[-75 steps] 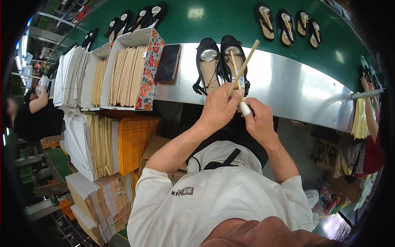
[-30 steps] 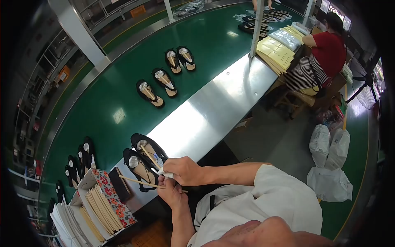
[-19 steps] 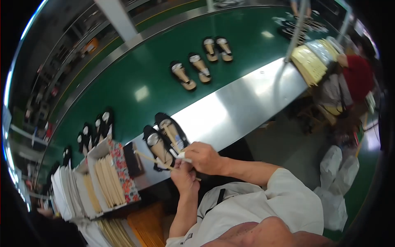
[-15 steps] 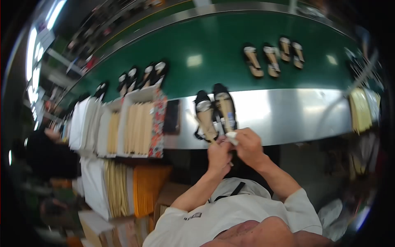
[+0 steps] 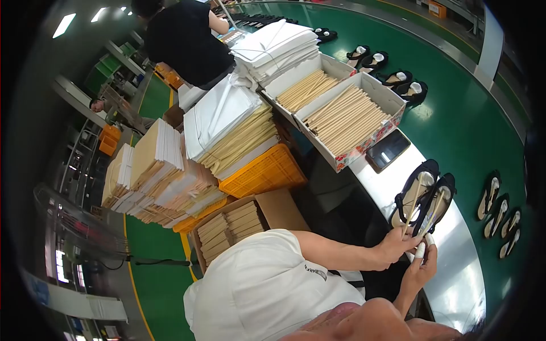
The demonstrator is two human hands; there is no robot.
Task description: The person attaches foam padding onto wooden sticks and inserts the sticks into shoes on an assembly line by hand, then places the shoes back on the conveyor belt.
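Note:
A pair of black sandals (image 5: pixel 414 190) lies side by side on the metal strip, white wadding in the toes. One thin tan stick (image 5: pixel 414 203) runs lengthwise over the left sandal and a second tan stick (image 5: pixel 435 210) over the right one. My left hand (image 5: pixel 393 248) is closed at the heel end, its fingers pinching the near end of the first stick. Close against its fingertips is my right hand (image 5: pixel 420 274), with white covers on two fingertips. Those fingers are bent together near the second stick's end; what lies between them is hidden.
Boxes of tan sticks (image 5: pixel 348 119) and a phone (image 5: pixel 388 150) sit left of the sandals. More sandals (image 5: pixel 493 196) stand on the green surface (image 5: pixel 455 128). Paper stacks (image 5: pixel 224 122), an orange crate (image 5: pixel 264 173) and a carton (image 5: pixel 281 210) are at left. A person in black (image 5: pixel 185 42) works beyond.
My view has swung left, bringing the boxes, stacks and the person in black into clear sight. Both hands stay at the sandals' heels; two sticks now show clearly along the sandals.

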